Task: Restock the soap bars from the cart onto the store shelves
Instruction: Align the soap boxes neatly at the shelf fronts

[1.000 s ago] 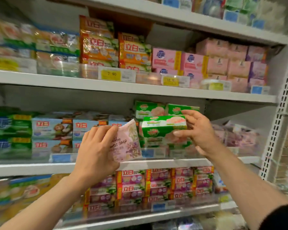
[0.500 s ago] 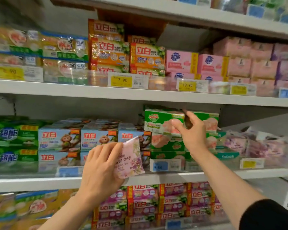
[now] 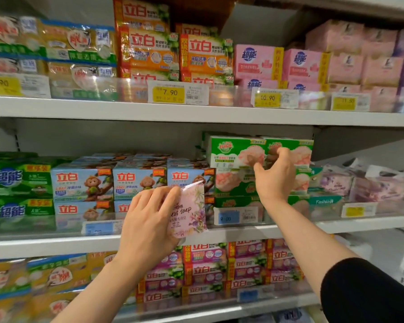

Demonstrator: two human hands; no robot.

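Green soap boxes [image 3: 237,152] stacked behind right hand [image 3: 274,177].

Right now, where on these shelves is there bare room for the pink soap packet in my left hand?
The middle shelf has headroom above the blue monkey boxes, left of the green boxes, and above the loose purple packets at far right. The green stack under the right hand is nearly full, and the orange packs are crowded. The left hand holds the pink packet.

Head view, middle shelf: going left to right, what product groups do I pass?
Green soap packs → blue monkey soap boxes → green-and-white soap boxes, where the right hand is at the top row → lilac wrapped packs. The left hand holds a pink floral soap packet in front.
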